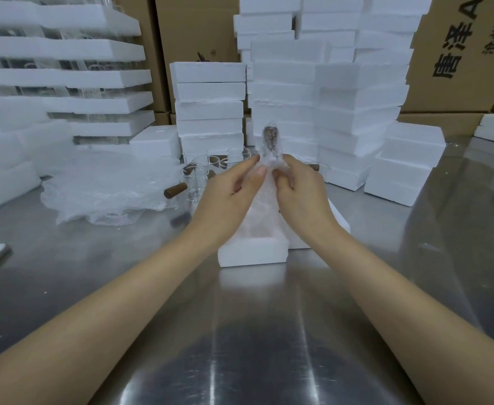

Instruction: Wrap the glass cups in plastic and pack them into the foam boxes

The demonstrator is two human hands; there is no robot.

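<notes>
L hand [230, 190] & R hand [301, 194] are both up over the tabletop [254, 331], centre of view, w/ forearms reaching in from the bottom corners. Between them is a cup [263, 220] bundled in bubble wrap [269, 156]. Its brown handle [270, 138] sticks straight up above the hands and shows dimly through the plastic.

L fingers [259, 172]: thumb & forefinger pinched on the wrap just below the handle; the rest are curled behind, can't tell if they touch. R fingers are curled in tight on the same bunch of wrap from the other side, thumb tucked against it. Knuckles of the 2 hands are nearly touching.

The bundle hangs right over an open foam box [251, 254] on the tabletop. Its low end is at or in the box mouth; can't tell if it rests on the bottom. A 2nd foam piece [339, 222] lies just beside the box on the R, partly hidden by the R wrist.

Behind the hands are bare glass cups [197, 173] w/ brown handles, standing close together. To the L of them is a loose pile of bubble sheets [102, 188]. Further back are stacks of white foam boxes [210, 112], w/ cardboard cartons [459, 59] behind. Far L are foam trays [64, 77] layered w/ glassware between.
</notes>
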